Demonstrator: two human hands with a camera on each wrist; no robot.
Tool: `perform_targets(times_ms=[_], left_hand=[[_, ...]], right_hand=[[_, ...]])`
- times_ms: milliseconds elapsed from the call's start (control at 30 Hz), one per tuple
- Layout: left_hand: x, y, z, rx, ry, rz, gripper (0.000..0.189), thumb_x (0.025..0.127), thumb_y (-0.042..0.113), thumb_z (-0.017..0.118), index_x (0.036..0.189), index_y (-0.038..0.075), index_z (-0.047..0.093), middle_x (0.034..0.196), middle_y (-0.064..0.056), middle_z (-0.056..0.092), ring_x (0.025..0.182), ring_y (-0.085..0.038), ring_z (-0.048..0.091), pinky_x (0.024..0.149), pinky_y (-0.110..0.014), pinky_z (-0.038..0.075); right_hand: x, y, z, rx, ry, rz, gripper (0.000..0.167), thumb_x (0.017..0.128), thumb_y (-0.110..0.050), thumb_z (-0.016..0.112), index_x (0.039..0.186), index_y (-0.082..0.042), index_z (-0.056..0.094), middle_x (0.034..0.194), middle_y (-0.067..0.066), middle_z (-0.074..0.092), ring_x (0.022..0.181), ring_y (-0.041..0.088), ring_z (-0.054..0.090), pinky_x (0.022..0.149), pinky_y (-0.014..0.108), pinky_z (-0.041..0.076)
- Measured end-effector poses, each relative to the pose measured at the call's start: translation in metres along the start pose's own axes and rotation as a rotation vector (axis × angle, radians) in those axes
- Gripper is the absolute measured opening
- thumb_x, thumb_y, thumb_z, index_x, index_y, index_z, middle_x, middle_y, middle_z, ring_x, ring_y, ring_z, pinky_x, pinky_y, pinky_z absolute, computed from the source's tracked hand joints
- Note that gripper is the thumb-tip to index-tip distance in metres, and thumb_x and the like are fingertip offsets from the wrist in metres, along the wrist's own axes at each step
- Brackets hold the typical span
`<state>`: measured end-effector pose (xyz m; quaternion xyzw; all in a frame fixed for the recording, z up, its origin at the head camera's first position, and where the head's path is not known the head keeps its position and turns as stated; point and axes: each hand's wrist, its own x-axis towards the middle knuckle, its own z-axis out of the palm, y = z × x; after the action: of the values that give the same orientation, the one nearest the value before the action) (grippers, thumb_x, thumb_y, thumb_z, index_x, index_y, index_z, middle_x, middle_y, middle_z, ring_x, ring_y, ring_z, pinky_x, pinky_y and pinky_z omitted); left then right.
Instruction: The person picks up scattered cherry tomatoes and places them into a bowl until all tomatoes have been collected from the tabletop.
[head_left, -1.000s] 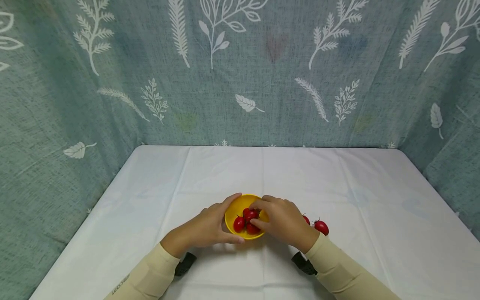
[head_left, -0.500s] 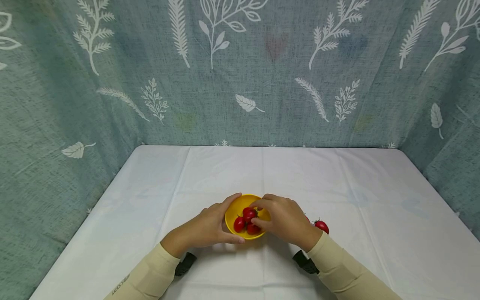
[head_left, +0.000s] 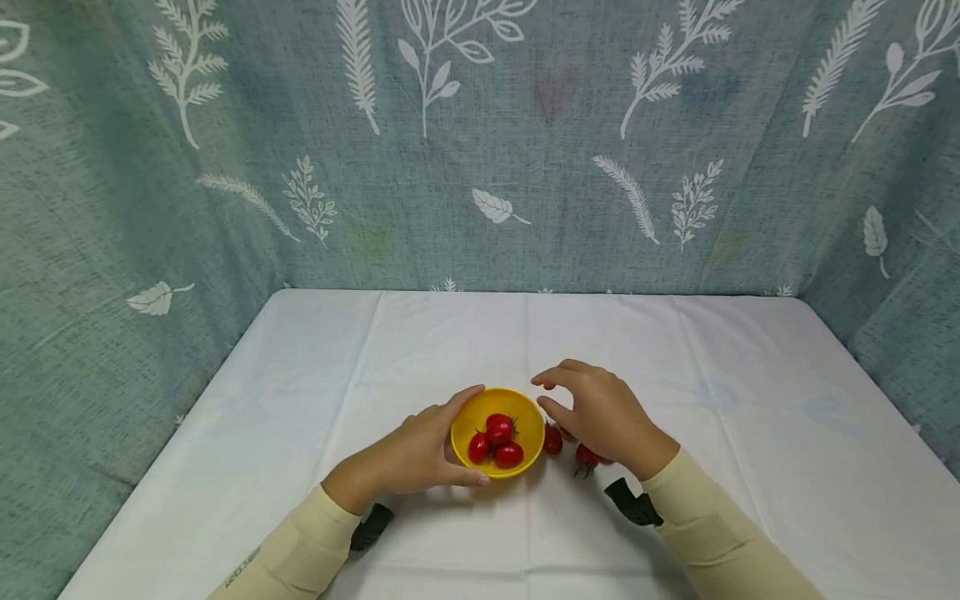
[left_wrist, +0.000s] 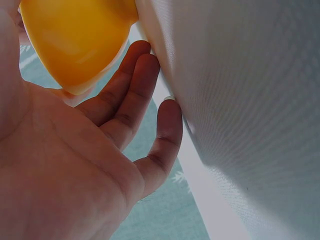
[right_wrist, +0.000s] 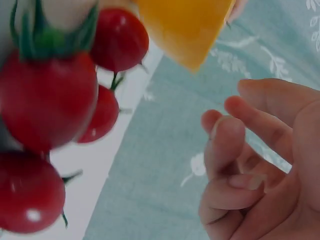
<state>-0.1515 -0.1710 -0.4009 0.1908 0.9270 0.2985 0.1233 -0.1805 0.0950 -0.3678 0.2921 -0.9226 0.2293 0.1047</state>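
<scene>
My left hand (head_left: 420,450) holds a small yellow bowl (head_left: 467,414) at its left side, thumb at the near edge and forefinger at the far edge. Several red cherry tomatoes (head_left: 500,429) with green stems lie inside the bowl. In the left wrist view the bowl's outer wall (left_wrist: 75,45) shows beside the palm, with the other fingers spread close to the cloth. My right hand (head_left: 603,408) hovers just right of the bowl, fingers loosely bent and nothing between them. Under it lie more tomatoes (head_left: 552,439), partly hidden; the right wrist view shows several loose tomatoes (right_wrist: 47,100).
A white cloth (head_left: 420,342) covers the table. Behind and at both sides hangs a green curtain (head_left: 420,217) with white leaf prints. Black straps (head_left: 633,502) sit below the wrists, and beige sleeves (head_left: 727,525) cover the forearms.
My right hand has come out of the bowl, moving right and up, and its fingers now hold nothing. Tomatoes beside the bowl have come into view. The left hand and bowl stay put.
</scene>
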Motion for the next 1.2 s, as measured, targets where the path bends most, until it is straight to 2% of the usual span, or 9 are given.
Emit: perform_targets(times_ms=[100, 200, 400, 600, 767, 1200], left_hand=[[0.000, 0.001, 0.000, -0.003, -0.001, -0.011, 0.113, 0.070, 0.058, 0.086, 0.159, 0.029, 0.022, 0.149, -0.003, 0.051, 0.131, -0.030, 0.051, 0.107, -0.058, 0.043], [0.000, 0.002, 0.000, -0.006, -0.006, -0.022, 0.114, 0.069, 0.057, 0.086, 0.159, 0.029, 0.022, 0.149, -0.004, 0.050, 0.131, -0.031, 0.051, 0.107, -0.059, 0.042], [0.001, 0.001, 0.000, -0.003, -0.008, -0.020, 0.114, 0.070, 0.057, 0.086, 0.159, 0.029, 0.022, 0.150, -0.006, 0.050, 0.131, -0.031, 0.051, 0.107, -0.059, 0.043], [0.000, 0.001, -0.001, 0.006, 0.001, -0.013, 0.114, 0.070, 0.058, 0.085, 0.159, 0.030, 0.021, 0.149, -0.006, 0.050, 0.132, -0.032, 0.050, 0.107, -0.059, 0.043], [0.000, 0.000, 0.000, 0.002, 0.002, -0.009, 0.114, 0.069, 0.058, 0.086, 0.159, 0.029, 0.022, 0.149, -0.006, 0.050, 0.131, -0.031, 0.051, 0.107, -0.059, 0.043], [-0.002, -0.002, 0.000, -0.003, -0.002, 0.003, 0.113, 0.070, 0.057, 0.086, 0.159, 0.027, 0.022, 0.149, -0.006, 0.051, 0.131, -0.031, 0.051, 0.108, -0.058, 0.042]], right_hand=[[0.001, 0.006, -0.004, 0.005, -0.034, 0.030, 0.028, 0.087, -0.018, 0.079, 0.114, -0.014, 0.074, 0.103, 0.002, 0.072, 0.091, 0.022, 0.069, 0.079, 0.038, 0.059], [0.001, 0.012, -0.008, 0.020, -0.112, 0.081, 0.028, 0.088, -0.020, 0.077, 0.115, -0.014, 0.073, 0.105, 0.002, 0.072, 0.093, 0.025, 0.068, 0.081, 0.040, 0.058], [0.002, 0.019, -0.011, -0.002, -0.304, 0.196, 0.033, 0.087, -0.029, 0.079, 0.117, -0.017, 0.073, 0.102, -0.001, 0.070, 0.084, 0.017, 0.059, 0.077, 0.035, 0.054], [0.003, 0.025, -0.009, -0.011, -0.421, 0.260, 0.038, 0.083, -0.030, 0.082, 0.117, -0.019, 0.071, 0.100, -0.002, 0.068, 0.084, 0.015, 0.057, 0.071, 0.031, 0.052], [0.002, 0.027, -0.005, -0.019, -0.446, 0.252, 0.034, 0.083, -0.029, 0.083, 0.114, -0.020, 0.072, 0.096, -0.002, 0.069, 0.085, 0.016, 0.056, 0.071, 0.031, 0.052], [-0.001, 0.029, 0.004, -0.035, -0.439, 0.242, 0.027, 0.083, -0.025, 0.082, 0.109, -0.022, 0.073, 0.095, -0.002, 0.071, 0.087, 0.017, 0.058, 0.075, 0.035, 0.054]])
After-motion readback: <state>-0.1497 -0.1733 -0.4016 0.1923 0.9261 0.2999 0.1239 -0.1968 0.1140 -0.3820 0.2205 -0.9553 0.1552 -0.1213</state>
